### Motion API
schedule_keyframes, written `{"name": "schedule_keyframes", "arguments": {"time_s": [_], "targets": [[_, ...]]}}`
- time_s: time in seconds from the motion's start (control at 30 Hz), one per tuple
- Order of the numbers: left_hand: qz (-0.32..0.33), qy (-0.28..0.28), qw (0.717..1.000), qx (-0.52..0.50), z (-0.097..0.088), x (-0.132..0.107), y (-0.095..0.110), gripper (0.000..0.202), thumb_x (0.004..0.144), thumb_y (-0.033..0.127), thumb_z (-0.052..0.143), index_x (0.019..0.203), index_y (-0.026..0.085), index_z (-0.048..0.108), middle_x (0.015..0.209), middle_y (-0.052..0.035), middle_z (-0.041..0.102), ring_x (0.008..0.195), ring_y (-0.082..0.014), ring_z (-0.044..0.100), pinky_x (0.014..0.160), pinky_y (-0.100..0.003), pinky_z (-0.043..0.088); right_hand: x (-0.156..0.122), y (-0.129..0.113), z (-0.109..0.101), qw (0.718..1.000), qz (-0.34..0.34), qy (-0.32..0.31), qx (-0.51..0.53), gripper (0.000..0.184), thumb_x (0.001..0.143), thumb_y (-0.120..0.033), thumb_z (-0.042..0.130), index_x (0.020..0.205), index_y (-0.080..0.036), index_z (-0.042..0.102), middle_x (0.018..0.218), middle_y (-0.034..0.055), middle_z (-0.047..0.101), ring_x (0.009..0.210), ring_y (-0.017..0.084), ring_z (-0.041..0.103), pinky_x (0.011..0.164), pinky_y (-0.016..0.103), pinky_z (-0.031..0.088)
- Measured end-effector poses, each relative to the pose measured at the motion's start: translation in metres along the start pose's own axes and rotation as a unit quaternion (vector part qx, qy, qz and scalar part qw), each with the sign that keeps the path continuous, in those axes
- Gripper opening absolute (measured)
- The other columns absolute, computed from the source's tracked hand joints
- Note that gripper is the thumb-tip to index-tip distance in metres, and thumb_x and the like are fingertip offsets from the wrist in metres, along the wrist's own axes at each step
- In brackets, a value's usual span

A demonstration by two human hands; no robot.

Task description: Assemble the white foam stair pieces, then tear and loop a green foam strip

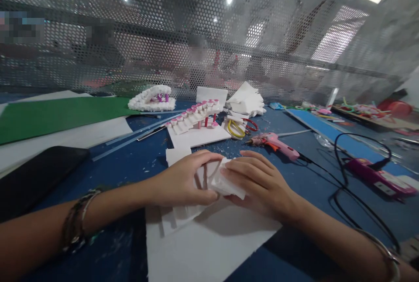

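Note:
My left hand (178, 179) curves around the left side of a small white stepped model piece (225, 180), thumb below and fingers above. From the right, my right hand (262, 181) grips the same piece, its fingers laid over the top. Beneath both hands lies a white board (209, 242), with ridged white strips on its left part. My palms and fingers partly hide the piece. Just beyond them stands a white staircase model (199, 116) with pink-topped parts and red posts. A pink glue gun (279, 146) rests right of it, near yellow-handled scissors (235, 129).
A black phone-like slab (49, 173) and a green sheet (72, 114) lie at left. A white bumpy model (152, 98) stands further back. At right, a black cable runs to a magenta power strip (379, 179). Perforated metal mesh (183, 24) closes off the table's far side.

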State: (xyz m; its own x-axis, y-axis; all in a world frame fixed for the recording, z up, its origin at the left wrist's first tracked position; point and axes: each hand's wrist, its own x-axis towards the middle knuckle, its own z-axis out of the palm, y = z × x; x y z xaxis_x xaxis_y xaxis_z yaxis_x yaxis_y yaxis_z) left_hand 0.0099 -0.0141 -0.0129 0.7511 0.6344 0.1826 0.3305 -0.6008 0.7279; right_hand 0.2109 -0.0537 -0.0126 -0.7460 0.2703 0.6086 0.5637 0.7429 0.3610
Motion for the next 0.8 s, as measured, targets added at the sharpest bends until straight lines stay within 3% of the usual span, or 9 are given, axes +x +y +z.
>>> {"name": "schedule_keyframes", "arguments": {"time_s": [0.23, 0.8], "targets": [[0.005, 0.000, 1.000, -0.007, -0.0008, -0.0002, 0.0028, 0.058, 0.062, 0.025, 0.056, 0.118, 0.014, 0.045, 0.113, -0.0071, 0.052, 0.104, -0.0210, 0.049, 0.092, -0.033, 0.038, 0.0007, -0.0024, -0.0062, 1.000, -0.007, 0.008, 0.014, 0.018, 0.087, -0.018, 0.043, 0.096, -0.014, 0.058, 0.087, 0.0042, 0.069, 0.086, 0.013, 0.059, 0.088, 0.032, 0.043], [0.006, -0.006, 1.000, -0.003, 0.0006, -0.0024, -0.0007, 0.057, 0.063, 0.025, 0.058, 0.118, 0.014, 0.045, 0.113, -0.0068, 0.051, 0.105, -0.0214, 0.048, 0.093, -0.032, 0.037, -0.0031, -0.0022, -0.0025, 0.999, -0.014, 0.025, 0.028, 0.015, 0.084, -0.015, 0.051, 0.095, -0.012, 0.060, 0.083, 0.0027, 0.068, 0.085, 0.012, 0.057, 0.089, 0.032, 0.040]]}}
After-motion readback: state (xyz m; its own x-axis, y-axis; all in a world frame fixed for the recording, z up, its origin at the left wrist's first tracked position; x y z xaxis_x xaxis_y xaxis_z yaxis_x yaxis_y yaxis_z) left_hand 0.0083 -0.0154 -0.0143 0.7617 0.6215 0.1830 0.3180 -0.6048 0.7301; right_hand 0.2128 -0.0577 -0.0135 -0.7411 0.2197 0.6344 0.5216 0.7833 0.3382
